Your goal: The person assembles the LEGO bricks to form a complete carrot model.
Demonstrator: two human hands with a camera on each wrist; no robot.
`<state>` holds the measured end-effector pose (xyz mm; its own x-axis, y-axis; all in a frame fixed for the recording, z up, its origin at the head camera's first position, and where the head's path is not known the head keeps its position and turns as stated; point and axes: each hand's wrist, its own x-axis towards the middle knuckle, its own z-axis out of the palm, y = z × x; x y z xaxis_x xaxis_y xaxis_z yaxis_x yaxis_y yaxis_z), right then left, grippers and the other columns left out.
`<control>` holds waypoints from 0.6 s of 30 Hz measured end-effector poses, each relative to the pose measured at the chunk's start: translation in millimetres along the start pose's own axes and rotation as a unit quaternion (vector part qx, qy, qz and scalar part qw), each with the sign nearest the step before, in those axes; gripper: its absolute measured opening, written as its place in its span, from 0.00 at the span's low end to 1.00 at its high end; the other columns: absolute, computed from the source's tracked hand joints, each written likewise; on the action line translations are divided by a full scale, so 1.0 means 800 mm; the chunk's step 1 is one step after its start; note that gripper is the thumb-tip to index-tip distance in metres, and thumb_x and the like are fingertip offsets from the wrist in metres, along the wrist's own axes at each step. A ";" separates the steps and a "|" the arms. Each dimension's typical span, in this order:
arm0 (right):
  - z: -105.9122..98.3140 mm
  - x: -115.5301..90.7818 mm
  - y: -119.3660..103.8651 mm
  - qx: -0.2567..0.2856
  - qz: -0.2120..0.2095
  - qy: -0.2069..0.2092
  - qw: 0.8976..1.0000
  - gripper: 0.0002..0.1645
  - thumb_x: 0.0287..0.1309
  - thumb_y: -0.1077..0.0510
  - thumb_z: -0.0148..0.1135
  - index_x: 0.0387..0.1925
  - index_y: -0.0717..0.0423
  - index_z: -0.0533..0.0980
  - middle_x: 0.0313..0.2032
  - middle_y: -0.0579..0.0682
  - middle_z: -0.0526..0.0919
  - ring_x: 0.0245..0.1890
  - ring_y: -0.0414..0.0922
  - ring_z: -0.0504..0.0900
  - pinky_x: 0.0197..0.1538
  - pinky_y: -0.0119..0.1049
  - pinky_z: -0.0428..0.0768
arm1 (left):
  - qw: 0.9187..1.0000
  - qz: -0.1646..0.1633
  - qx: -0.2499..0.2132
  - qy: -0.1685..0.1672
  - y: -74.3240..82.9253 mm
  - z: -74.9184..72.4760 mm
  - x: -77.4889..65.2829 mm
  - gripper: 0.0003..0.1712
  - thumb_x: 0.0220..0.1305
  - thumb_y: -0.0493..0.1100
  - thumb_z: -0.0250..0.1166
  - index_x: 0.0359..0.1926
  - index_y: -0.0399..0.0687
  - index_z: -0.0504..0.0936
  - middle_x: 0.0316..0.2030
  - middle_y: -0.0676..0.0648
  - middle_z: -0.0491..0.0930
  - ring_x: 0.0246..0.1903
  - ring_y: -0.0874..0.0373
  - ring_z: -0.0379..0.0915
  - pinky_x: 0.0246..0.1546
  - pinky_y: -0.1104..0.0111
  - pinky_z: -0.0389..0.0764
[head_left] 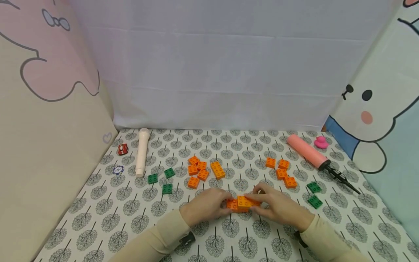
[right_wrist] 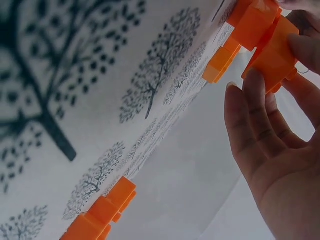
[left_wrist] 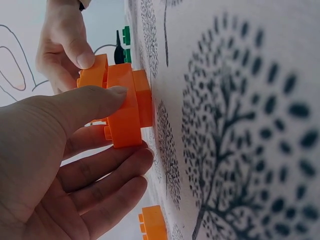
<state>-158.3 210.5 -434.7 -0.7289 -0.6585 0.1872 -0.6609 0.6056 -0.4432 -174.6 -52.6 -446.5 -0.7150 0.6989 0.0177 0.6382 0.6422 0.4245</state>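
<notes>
Pinching a stack of orange bricks (head_left: 232, 206) from its left end, the left hand (head_left: 209, 205) has its thumb against one side and its other fingers loosely extended. The right hand (head_left: 278, 205) pinches a lighter orange brick (head_left: 243, 201) on top, its fingers hiding the stack's right end; how many bricks lie beneath, I cannot tell. The stack sits about midway between the left and right edges of the tabletop (head_left: 258, 247), well apart from the far edge.

Just beyond the hands are five small orange bricks (head_left: 203, 175) and one long yellow-orange brick (head_left: 217, 170) on the left, and four orange bricks (head_left: 281, 173) on the right. Three green bricks (head_left: 167, 189) lie farther left, two green ones (head_left: 315, 201) beside the right forearm. Toward the far left corner are one white rod (head_left: 142, 153), one red toy car (head_left: 122, 149) and one chip (head_left: 118, 169); toward the far right corner, one pink cylinder (head_left: 307, 151) with a black tip and one pink duck (head_left: 321, 142).
</notes>
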 end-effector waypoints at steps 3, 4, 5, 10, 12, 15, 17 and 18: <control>0.001 0.000 0.000 -0.003 -0.002 0.003 1.000 0.25 0.61 0.52 0.68 0.59 0.53 0.80 0.45 0.42 0.73 0.32 0.36 0.73 0.34 0.27 0.77 | 1.000 -0.003 -0.004 0.000 0.000 0.000 0.000 0.19 0.61 0.51 0.71 0.51 0.51 0.84 0.40 0.55 0.85 0.26 0.73 0.69 0.30 0.81 0.74; 0.001 0.000 -0.001 -0.005 -0.002 0.003 1.000 0.25 0.61 0.53 0.68 0.59 0.53 0.80 0.45 0.42 0.73 0.32 0.36 0.73 0.34 0.27 0.77 | 1.000 -0.003 -0.006 0.000 0.000 0.000 0.000 0.19 0.61 0.51 0.71 0.51 0.51 0.84 0.39 0.56 0.85 0.25 0.73 0.69 0.29 0.81 0.74; 0.000 0.000 -0.001 -0.008 0.000 0.004 1.000 0.25 0.60 0.53 0.69 0.59 0.53 0.80 0.44 0.42 0.73 0.31 0.36 0.73 0.33 0.26 0.76 | 1.000 -0.003 -0.008 0.000 0.000 0.001 0.001 0.19 0.61 0.51 0.71 0.51 0.51 0.84 0.38 0.56 0.84 0.25 0.73 0.68 0.28 0.81 0.73; -0.001 0.002 -0.006 -0.006 0.014 -0.007 1.000 0.25 0.60 0.54 0.69 0.58 0.55 0.80 0.44 0.43 0.73 0.29 0.36 0.72 0.31 0.25 0.75 | 1.000 -0.007 -0.017 -0.002 -0.001 0.001 0.002 0.19 0.61 0.50 0.71 0.51 0.51 0.84 0.37 0.56 0.84 0.24 0.72 0.68 0.28 0.80 0.74; -0.002 0.003 -0.009 0.002 0.020 -0.015 1.000 0.25 0.60 0.55 0.69 0.58 0.56 0.80 0.43 0.43 0.73 0.29 0.37 0.72 0.31 0.25 0.75 | 1.000 -0.009 -0.019 -0.005 -0.001 0.002 0.001 0.18 0.61 0.50 0.71 0.51 0.52 0.84 0.38 0.56 0.84 0.25 0.73 0.69 0.29 0.80 0.74; -0.003 0.004 -0.013 0.008 0.023 -0.023 0.999 0.25 0.60 0.55 0.68 0.58 0.57 0.80 0.42 0.43 0.72 0.29 0.37 0.72 0.31 0.25 0.75 | 1.000 -0.010 -0.024 -0.009 -0.001 0.002 0.001 0.19 0.60 0.50 0.72 0.51 0.52 0.84 0.39 0.56 0.85 0.26 0.73 0.70 0.30 0.80 0.74; -0.004 0.006 -0.014 0.006 0.017 -0.022 1.000 0.24 0.60 0.56 0.69 0.58 0.57 0.80 0.41 0.43 0.71 0.30 0.38 0.72 0.31 0.25 0.75 | 1.000 -0.009 -0.023 -0.009 -0.001 0.000 0.000 0.19 0.60 0.50 0.72 0.52 0.52 0.84 0.40 0.55 0.85 0.27 0.72 0.71 0.31 0.80 0.75; -0.004 0.006 -0.014 0.005 0.013 -0.021 1.000 0.24 0.59 0.56 0.69 0.57 0.57 0.80 0.40 0.42 0.71 0.30 0.38 0.72 0.31 0.25 0.74 | 1.000 -0.006 -0.023 -0.008 -0.001 -0.001 0.000 0.19 0.60 0.50 0.72 0.52 0.51 0.84 0.41 0.55 0.85 0.28 0.72 0.72 0.31 0.80 0.75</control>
<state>-155.1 201.7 -425.7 -0.7380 -0.6607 0.1376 -0.6393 0.6191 -0.4560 -175.5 -53.1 -446.4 -0.7184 0.6957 -0.0021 0.6151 0.6366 0.4653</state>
